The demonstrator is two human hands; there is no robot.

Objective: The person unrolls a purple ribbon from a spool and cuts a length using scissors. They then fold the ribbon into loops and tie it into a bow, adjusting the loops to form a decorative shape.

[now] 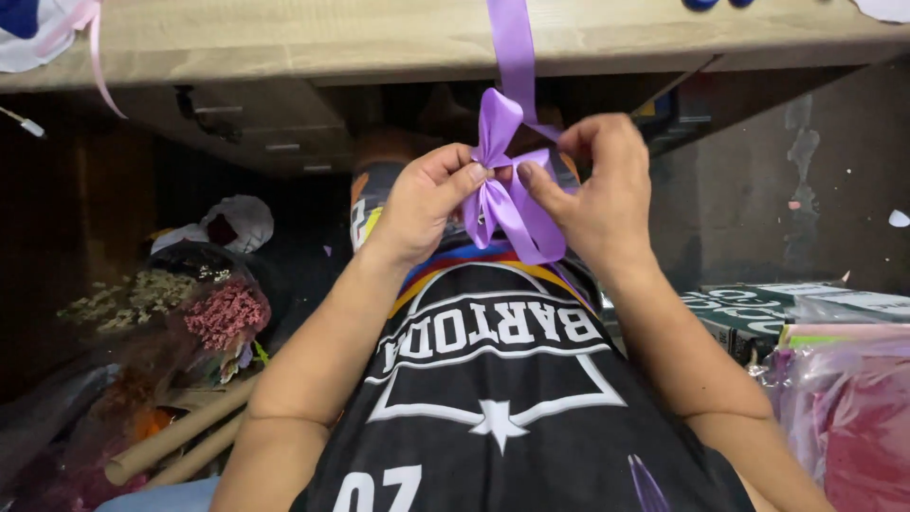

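Below table edge (284, 43) | 1 purple ribbon bow (507, 194) | 2 hands: left hand (422, 204) grip pinching bow, right hand (597, 190) grip pinching bow

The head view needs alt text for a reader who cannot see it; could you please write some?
Both hands, left hand and right hand, pinch a purple ribbon into a bow just below a wooden table, over the person's black printed shirt. Dried flowers and cardboard tubes lie at lower left, pink wrapping at right.
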